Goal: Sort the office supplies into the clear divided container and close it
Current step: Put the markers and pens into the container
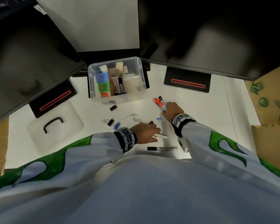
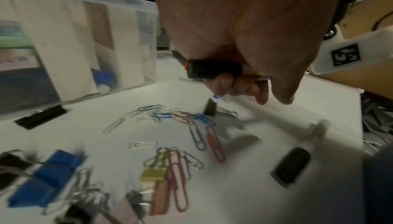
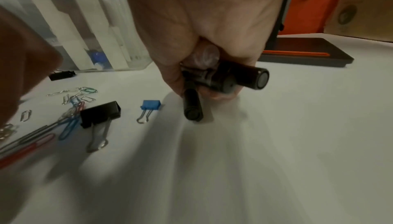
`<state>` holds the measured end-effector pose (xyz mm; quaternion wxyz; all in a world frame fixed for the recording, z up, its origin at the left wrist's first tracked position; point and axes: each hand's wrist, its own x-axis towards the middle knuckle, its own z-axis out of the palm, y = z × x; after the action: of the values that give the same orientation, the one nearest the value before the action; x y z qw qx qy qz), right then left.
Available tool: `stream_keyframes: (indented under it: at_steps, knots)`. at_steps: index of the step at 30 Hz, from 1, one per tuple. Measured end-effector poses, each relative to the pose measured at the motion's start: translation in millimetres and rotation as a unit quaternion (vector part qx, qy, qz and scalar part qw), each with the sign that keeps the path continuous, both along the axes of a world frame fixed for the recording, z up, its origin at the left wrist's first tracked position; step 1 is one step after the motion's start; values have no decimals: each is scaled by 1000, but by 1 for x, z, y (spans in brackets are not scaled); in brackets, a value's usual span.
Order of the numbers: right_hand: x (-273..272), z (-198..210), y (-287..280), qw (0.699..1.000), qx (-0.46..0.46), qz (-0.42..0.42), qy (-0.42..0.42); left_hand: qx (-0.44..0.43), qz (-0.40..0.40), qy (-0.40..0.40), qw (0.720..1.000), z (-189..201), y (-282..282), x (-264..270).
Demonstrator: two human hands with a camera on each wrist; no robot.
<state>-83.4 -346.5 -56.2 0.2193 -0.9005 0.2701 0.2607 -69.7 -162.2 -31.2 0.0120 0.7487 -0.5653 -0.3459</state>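
The clear divided container (image 1: 91, 81) stands open at the back middle of the white desk, with sticky-note pads, markers and a pale block in its compartments. My right hand (image 1: 170, 109) grips a bunch of markers (image 3: 225, 79), among them an orange one (image 1: 158, 102), just above the desk to the right of the container. My left hand (image 1: 152, 134) grips a black-capped marker (image 2: 214, 71) nearer to me. Between the hands and the container lie several paper clips (image 2: 197, 133), black binder clips (image 3: 100, 115) and blue binder clips (image 3: 151, 105). One pen (image 1: 162, 148) lies near the front edge.
The container's clear lid (image 1: 71, 126) with a black handle lies on the desk at the left. Two black monitor bases (image 1: 187, 81) flank the container, with screens overhead. Cardboard boxes (image 1: 270, 110) stand at the right edge.
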Motion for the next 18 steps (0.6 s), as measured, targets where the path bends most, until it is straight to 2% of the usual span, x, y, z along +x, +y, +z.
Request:
stream_keyframes:
  at_steps: [4, 8, 10, 13, 18]
  knots:
    - [-18, 3, -2, 999, 25, -18, -20, 22, -58, 5, 998, -10, -10, -31]
    - [-25, 14, -3, 998, 34, -20, -44, 34, -59, -27, 997, -19, -12, -39]
    - [-21, 22, -2, 997, 33, -28, -65, 27, -24, -12, 999, -16, -8, -35]
    - [-12, 38, 2, 991, 68, -51, -107, 17, 70, 13, 997, -4, 5, -20]
    - [15, 76, 15, 955, 176, -122, -206, -40, 203, 54, 977, 37, 40, 23]
